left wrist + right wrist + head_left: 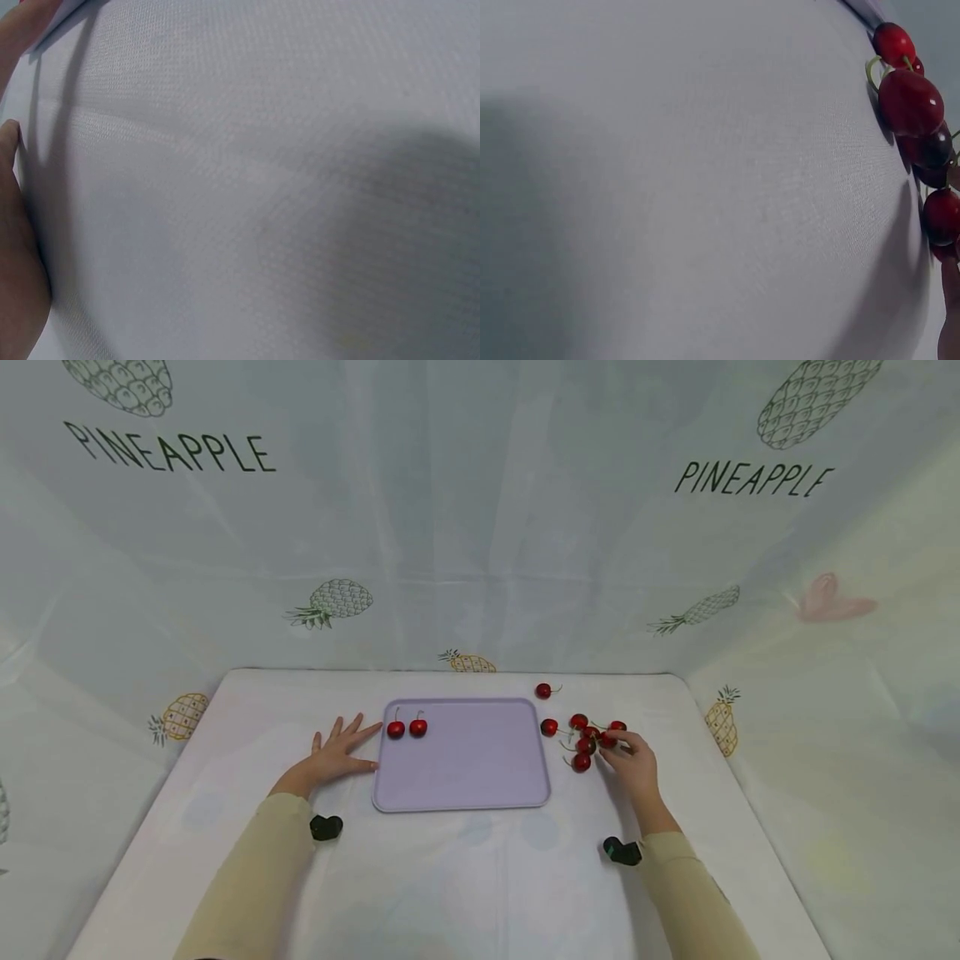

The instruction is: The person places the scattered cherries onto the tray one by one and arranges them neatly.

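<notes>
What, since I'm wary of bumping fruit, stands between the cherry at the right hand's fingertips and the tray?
Several other cherries lie bunched just left of the right hand and the cherry at its fingertips, and a single cherry sits close to the right edge of the tray. Nothing visible stands above them.

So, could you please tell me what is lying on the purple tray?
On the purple tray lie two red cherries, side by side near its far left corner. Whatever is directly beneath the tray is covered and cannot be seen.

A white-covered table (420, 885) – on it, a lilac tray (465, 768) and loose red cherries (581, 762).
</notes>
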`<state>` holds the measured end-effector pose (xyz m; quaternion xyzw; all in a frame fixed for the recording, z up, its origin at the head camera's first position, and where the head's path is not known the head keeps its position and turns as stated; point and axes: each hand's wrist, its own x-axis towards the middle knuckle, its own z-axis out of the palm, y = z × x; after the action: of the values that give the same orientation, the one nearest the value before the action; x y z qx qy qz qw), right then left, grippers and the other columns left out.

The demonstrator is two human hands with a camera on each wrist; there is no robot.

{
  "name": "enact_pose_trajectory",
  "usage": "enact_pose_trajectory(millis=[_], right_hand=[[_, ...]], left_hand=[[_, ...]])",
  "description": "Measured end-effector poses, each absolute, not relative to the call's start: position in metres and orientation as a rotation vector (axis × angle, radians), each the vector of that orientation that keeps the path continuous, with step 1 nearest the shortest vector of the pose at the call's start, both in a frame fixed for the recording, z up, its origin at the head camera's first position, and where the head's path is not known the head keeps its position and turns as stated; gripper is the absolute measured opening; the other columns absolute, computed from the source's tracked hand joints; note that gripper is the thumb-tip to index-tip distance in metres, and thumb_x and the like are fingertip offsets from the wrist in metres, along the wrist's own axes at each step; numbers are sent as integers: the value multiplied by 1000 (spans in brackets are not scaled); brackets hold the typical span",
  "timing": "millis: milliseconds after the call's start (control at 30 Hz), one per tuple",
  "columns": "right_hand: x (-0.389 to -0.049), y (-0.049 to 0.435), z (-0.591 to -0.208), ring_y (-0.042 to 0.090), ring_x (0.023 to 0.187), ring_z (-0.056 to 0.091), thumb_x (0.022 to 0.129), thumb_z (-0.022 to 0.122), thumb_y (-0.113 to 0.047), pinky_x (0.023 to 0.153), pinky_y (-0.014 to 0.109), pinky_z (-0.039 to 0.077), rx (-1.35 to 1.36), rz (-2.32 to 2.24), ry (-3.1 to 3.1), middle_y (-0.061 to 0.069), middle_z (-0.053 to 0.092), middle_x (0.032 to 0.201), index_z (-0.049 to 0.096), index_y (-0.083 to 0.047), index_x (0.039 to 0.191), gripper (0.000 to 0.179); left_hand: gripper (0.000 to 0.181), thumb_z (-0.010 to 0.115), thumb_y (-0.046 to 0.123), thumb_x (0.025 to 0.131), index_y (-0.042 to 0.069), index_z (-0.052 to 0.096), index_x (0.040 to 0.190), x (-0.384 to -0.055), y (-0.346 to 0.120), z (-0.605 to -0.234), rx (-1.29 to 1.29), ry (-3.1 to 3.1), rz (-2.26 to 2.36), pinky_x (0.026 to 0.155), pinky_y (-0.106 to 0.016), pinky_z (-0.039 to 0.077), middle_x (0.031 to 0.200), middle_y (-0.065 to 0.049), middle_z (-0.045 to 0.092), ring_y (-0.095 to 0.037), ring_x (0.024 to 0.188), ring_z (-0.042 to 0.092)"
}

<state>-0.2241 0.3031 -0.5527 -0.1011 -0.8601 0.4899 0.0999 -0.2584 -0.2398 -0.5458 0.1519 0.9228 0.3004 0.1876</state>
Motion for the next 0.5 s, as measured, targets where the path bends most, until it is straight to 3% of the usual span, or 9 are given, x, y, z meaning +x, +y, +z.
enact_pose_trajectory(millis=[300, 500], right_hand=[[-234, 303, -555, 34, 115, 51, 85, 67, 10, 100, 50, 43, -263, 1394, -2531, 22, 56, 119, 65, 7, 112, 28], [-239, 303, -559, 34, 114, 52, 87, 65, 9, 96, 47, 47, -312, 1405, -2535, 20, 54, 122, 65, 6, 114, 27]], left_hand=[[86, 68, 50, 86, 19, 28, 155, -258, -238, -545, 424, 2595, 854, 102, -69, -19, 162, -19, 0, -44, 143, -18], [86, 68, 51, 85, 20, 28, 155, -259, -239, -548, 418, 2590, 853, 102, -69, -19, 162, -18, 0, -44, 143, -19]])
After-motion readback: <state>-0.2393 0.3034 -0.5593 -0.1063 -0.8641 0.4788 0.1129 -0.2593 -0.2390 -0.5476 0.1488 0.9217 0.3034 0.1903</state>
